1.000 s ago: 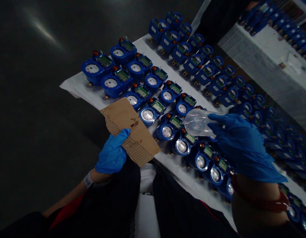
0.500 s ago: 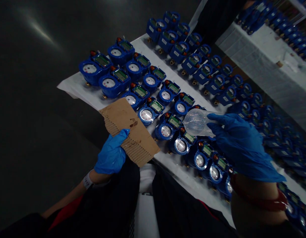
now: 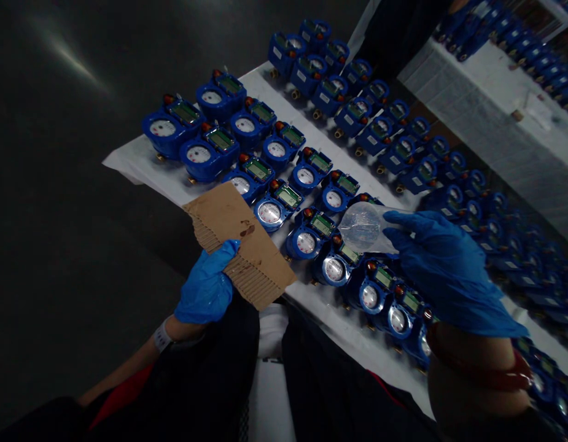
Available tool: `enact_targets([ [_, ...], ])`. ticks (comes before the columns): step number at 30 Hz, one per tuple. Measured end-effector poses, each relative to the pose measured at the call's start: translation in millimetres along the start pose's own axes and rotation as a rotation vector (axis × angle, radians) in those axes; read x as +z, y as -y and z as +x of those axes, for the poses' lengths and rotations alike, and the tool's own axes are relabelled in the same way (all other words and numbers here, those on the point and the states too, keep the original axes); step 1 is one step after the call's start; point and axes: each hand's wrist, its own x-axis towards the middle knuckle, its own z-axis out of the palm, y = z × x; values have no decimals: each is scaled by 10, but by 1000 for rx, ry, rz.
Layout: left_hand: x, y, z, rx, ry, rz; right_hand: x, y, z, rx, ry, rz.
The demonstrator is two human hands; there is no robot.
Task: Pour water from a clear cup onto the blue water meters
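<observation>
My left hand [image 3: 207, 285], in a blue glove, grips a torn piece of brown cardboard [image 3: 228, 215] by its lower edge, thumb on top. Dark stains mark the cardboard, and its corrugation shows along one side. Between the gloved fingers of my right hand [image 3: 444, 264] is a clear plastic cover [image 3: 361, 227], round at one end and flat at the other. It hovers over the near rows of blue water meters, partly hiding some. One water meter [image 3: 306, 239] just left of the cover has a white dial, a green circuit board with a display and an orange-brown part.
More water meters [image 3: 352, 116] stand in rows along the white-covered table [image 3: 136, 153], its left edge facing the dark floor [image 3: 58, 184]. Behind is a second white-covered table [image 3: 477, 92] with further meters. A person in dark clothing [image 3: 394, 37] stands between them.
The meters and table sit slightly further left in view. Both hands keep their holds on the cardboard and the plastic cover, almost unmoved.
</observation>
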Motion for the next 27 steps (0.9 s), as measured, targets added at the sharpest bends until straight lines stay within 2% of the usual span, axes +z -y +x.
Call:
enact_targets([
  [5,-1,1,8,-2,41,-5,-49,71,5,111,62,-13],
  [9,57,-27,-24,-51,-2,-32,-73,113,9,151,79,-11],
  [12,92,-41,-39,-53,-33,-38,-61,105,7,146,62,8],
  [16,109,-46,-35,-40,-15,-40,-30,56,-2,114,35,-12],
  [22,129,-39,-46,-49,-31,-43,-43,45,-16,108,98,-6],
  [27,60,-18,-15,-61,18,-52,-66,68,-20,109,112,4],
])
